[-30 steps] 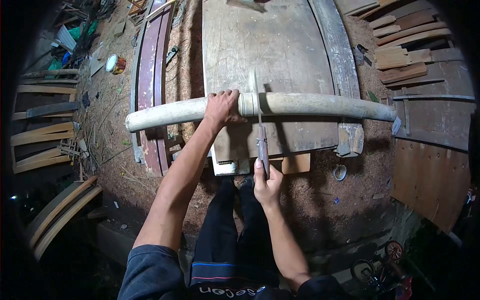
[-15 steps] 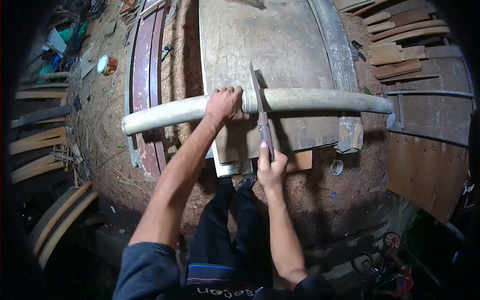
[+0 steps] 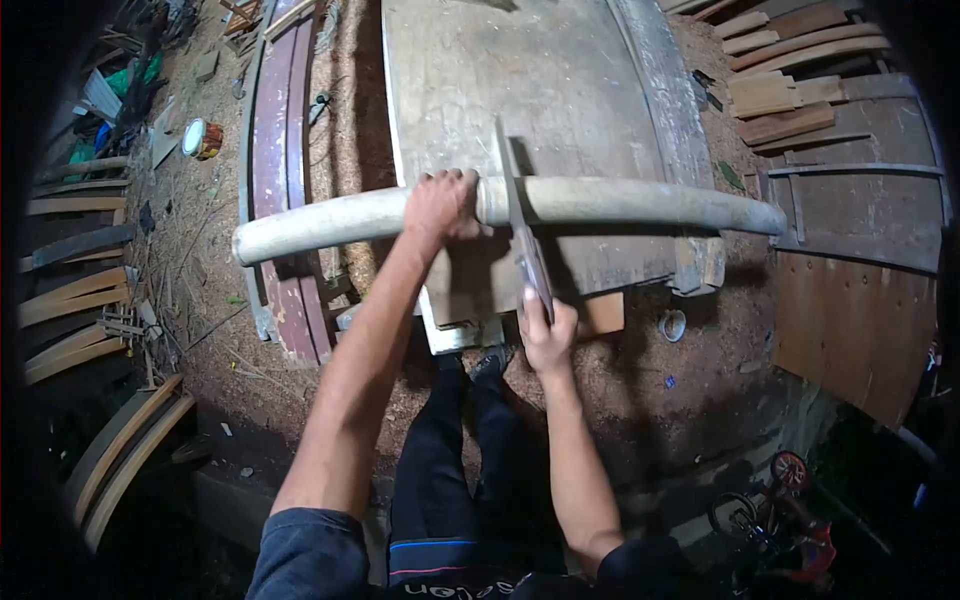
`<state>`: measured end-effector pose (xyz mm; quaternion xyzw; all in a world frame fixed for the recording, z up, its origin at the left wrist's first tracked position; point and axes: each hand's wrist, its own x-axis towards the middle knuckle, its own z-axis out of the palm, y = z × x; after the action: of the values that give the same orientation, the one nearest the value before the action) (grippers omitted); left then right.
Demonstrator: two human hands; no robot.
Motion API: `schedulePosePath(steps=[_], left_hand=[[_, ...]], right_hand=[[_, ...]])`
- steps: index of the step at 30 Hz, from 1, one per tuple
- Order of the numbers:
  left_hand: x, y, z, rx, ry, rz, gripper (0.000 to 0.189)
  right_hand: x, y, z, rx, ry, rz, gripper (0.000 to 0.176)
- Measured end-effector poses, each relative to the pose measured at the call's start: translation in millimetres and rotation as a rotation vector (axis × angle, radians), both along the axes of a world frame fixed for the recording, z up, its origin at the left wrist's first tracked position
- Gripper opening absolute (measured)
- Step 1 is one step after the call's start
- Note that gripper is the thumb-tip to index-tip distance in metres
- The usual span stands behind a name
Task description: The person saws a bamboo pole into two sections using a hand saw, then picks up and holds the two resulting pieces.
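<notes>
A long, pale, slightly curved pole (image 3: pixel 640 203), which looks like bamboo with a joint near its middle, lies crosswise over the worn wooden board. My left hand (image 3: pixel 441 206) grips it from above, just left of the joint. My right hand (image 3: pixel 547 330) is closed around the brown handle of a handsaw (image 3: pixel 513 195), thumb along the top. The narrow blade crosses the pole just right of the joint, its tip pointing away from me. The blade's teeth do not show clearly, nor how deep the edge sits.
Under the pole is a large board (image 3: pixel 560 90); a dark red beam (image 3: pixel 270 150) runs along its left. Curved wood pieces (image 3: pixel 75 345) are stacked far left, cut pieces (image 3: pixel 790 95) at the upper right. A paint can (image 3: pixel 202 138) and a small cup (image 3: pixel 672 325) sit on the shaving-covered ground.
The handsaw has shifted slightly across the pole and its blade angle differs a little. My left hand keeps its hold beside the joint. The whole view has moved slightly.
</notes>
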<state>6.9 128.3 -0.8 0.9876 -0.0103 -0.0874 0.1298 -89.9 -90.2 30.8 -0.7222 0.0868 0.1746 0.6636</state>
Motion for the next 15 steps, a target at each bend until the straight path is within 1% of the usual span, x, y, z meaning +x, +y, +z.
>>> schedulePosePath(steps=[1, 2, 4, 5, 6, 8, 9, 11, 12, 15], left_hand=[[10.8, 5.0, -3.2, -0.008, 0.100, 0.005, 0.079], [20.0, 7.2, 3.2, -0.061, 0.223, 0.041, 0.082], [16.9, 11.2, 5.2, -0.132, -0.108, -0.042, 0.070], [20.3, 11.9, 8.5, -0.119, 0.011, -0.034, 0.073], [20.0, 10.3, 8.9, -0.122, -0.010, -0.036, 0.072], [14.9, 9.1, 2.3, -0.125, -0.052, -0.035, 0.072], [13.3, 8.4, 0.9, -0.150, -0.117, -0.037, 0.070], [15.3, 10.4, -5.8, -0.165, -0.082, -0.083, 0.074], [16.0, 9.8, -7.3, -0.176, -0.061, -0.105, 0.076], [15.4, 7.8, -10.3, -0.197, -0.066, -0.097, 0.070]], right_hand=[[14.3, -1.6, 8.7, -0.015, 0.003, 0.043, 0.052], [26.9, -0.6, 18.6, -0.026, 0.007, 0.087, 0.052], [42.5, 13.1, 36.9, -0.077, -0.119, 0.065, 0.053], [39.0, 20.5, 40.2, -0.142, -0.275, 0.050, 0.053], [33.0, 22.5, 28.6, -0.164, -0.337, 0.018, 0.051], [26.6, 23.4, 29.1, -0.061, -0.353, -0.052, 0.049], [25.3, 23.0, 29.5, -0.024, -0.358, -0.069, 0.048], [23.8, 15.2, 27.3, -0.024, -0.335, -0.034, 0.047], [28.8, 10.3, 25.5, -0.086, -0.416, -0.029, 0.047], [22.4, 7.2, 25.7, -0.112, -0.375, -0.006, 0.046]])
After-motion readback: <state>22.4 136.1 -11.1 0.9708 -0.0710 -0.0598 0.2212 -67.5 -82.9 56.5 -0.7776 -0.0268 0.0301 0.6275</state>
